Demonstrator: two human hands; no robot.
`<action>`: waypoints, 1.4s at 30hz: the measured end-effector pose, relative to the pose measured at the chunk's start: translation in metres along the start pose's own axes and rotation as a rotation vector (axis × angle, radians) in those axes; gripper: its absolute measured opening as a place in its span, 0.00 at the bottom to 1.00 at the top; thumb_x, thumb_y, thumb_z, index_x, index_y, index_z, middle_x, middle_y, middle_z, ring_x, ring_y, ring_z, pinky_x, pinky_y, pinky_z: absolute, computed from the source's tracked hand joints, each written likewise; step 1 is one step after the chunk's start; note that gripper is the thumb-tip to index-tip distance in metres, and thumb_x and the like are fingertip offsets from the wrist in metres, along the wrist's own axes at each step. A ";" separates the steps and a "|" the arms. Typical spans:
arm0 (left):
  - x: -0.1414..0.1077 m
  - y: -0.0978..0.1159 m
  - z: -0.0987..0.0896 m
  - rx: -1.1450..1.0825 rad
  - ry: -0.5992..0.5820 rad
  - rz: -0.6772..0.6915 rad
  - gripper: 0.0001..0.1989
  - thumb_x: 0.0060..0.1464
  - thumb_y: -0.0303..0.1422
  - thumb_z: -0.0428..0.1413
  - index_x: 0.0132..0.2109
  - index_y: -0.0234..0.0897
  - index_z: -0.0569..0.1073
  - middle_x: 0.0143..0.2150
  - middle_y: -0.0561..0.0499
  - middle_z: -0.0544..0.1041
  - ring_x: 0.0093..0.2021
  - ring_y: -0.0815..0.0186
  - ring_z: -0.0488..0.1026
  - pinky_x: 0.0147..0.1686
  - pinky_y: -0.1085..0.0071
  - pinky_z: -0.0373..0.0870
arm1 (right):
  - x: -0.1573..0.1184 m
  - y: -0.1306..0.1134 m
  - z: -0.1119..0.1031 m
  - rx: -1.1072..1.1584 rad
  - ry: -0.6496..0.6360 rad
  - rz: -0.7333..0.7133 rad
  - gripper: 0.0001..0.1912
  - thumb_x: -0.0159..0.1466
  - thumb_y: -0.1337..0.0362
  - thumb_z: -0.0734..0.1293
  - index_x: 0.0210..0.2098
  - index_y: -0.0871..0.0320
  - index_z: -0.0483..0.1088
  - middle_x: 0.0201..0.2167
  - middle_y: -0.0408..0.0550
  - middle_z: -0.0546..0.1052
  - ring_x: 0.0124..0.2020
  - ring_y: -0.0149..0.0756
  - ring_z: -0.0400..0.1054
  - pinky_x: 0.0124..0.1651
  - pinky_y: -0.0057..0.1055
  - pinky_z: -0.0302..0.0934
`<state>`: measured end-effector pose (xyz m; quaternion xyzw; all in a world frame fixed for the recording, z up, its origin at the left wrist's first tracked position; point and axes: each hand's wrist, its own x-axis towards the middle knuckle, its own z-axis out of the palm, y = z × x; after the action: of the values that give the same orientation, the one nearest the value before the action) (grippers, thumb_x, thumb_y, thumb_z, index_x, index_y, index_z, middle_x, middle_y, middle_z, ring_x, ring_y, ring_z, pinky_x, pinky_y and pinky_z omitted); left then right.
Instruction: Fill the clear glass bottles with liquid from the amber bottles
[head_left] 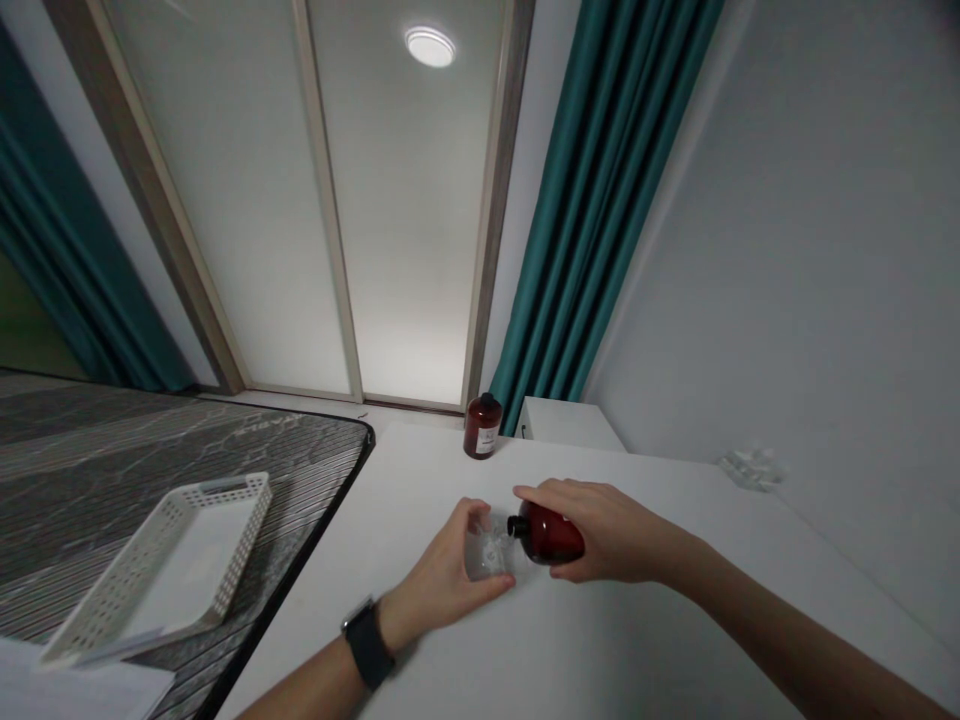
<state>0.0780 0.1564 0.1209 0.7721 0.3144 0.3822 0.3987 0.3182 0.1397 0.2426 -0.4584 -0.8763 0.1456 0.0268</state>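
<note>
My left hand (448, 575) is wrapped round a clear glass cup (491, 548) above the white table (420, 490). In my right hand (611, 530) is a dark red-brown bottle (551, 535), tipped on its side. The bottle's black neck points left at the cup's mouth, close to the rim. Whether liquid is flowing between them I cannot tell. A second red-brown bottle (482, 428) with a black top and a white label stands upright at the table's far edge, apart from both hands.
On the grey striped surface (300, 440) at the left lies a white perforated basket (251, 500), with white paper (82, 685) near it. A white cabinet (570, 424) stands behind the table. A clear crumpled item (752, 468) is by the right wall.
</note>
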 end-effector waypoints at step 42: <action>0.000 0.004 -0.003 -0.032 -0.010 -0.011 0.32 0.48 0.31 0.66 0.57 0.39 0.60 0.49 0.46 0.68 0.51 0.54 0.68 0.55 0.53 0.65 | 0.002 0.000 -0.005 -0.058 -0.011 -0.031 0.42 0.55 0.60 0.74 0.67 0.49 0.58 0.55 0.52 0.74 0.52 0.51 0.70 0.52 0.43 0.61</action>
<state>0.0761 0.1561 0.1255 0.7658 0.3107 0.3812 0.4144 0.3174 0.1425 0.2471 -0.4448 -0.8872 0.1223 0.0110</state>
